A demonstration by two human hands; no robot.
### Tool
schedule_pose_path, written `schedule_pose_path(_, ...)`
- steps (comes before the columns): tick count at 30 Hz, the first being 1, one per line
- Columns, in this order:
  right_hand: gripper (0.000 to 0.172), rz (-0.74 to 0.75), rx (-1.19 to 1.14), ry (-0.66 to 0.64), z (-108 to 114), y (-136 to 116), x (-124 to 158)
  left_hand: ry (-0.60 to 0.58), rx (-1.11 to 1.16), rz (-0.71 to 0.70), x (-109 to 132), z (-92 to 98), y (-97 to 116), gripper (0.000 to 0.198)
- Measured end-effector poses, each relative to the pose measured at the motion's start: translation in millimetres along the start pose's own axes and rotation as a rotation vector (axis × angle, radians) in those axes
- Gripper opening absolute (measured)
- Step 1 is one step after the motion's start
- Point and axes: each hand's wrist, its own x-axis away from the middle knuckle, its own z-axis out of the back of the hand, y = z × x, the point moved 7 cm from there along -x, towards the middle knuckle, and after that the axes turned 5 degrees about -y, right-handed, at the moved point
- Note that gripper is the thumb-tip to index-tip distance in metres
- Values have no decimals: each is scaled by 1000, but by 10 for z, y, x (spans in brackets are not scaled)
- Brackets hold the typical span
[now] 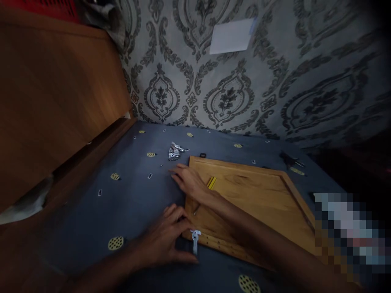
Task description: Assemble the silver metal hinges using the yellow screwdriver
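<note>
My left hand [171,240] is at the near left corner of a wooden panel [250,195]. Its thumb and index finger lie on either side of a silver cabinet hinge [195,241], which sits across the panel's edge. My right hand [190,181] reaches over the panel's left edge, fingers stretched out and a little apart, with nothing visible in them. Just beyond its fingertips lies a tiny piece, perhaps a screw [161,165], on the blue patterned cloth [131,215]. A yellow-handled screwdriver [211,182] rests on the panel, partly covered by my right wrist.
Several silver hinges [175,151] are heaped on the cloth past the panel. A dark tool [291,160] lies at the far right. Brown wooden furniture [61,101] borders the left, and a patterned wall [195,81] stands behind. A blurred-out patch covers the lower right.
</note>
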Motion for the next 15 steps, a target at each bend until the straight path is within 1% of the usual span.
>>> schedule_pose_path(3,22,63,111,-77,-225,-70,-391,-6,-16,5,0,3,4,57)
schedule_pose_path(5,19,100,178,-126,-348,-96,-525,-9,-29,4,-4,0,10,54)
schedule_pose_path(6,22,115,208,-152,-394,-105,-556,-9,-35,0,-3,-11,10,53)
schedule_pose_path(7,21,126,233,-175,-425,-112,-567,-2,-44,-8,1,-26,4,51)
schedule_pose_path(8,11,135,252,-193,-443,-123,-561,10,-54,-21,11,-48,-9,50)
schedule_pose_path(9,9,142,268,-209,-450,-137,-546,33,-68,-31,27,-70,-36,50)
schedule_pose_path(11,15,148,283,-228,-436,-177,-510,119,-107,-68,79,-95,-111,50)
schedule_pose_path(13,19,132,287,-240,-409,-207,-505,148,-147,-91,123,-144,-232,48)
schedule_pose_path(15,20,117,270,-238,-378,-224,-544,221,-196,-152,152,-132,-319,45)
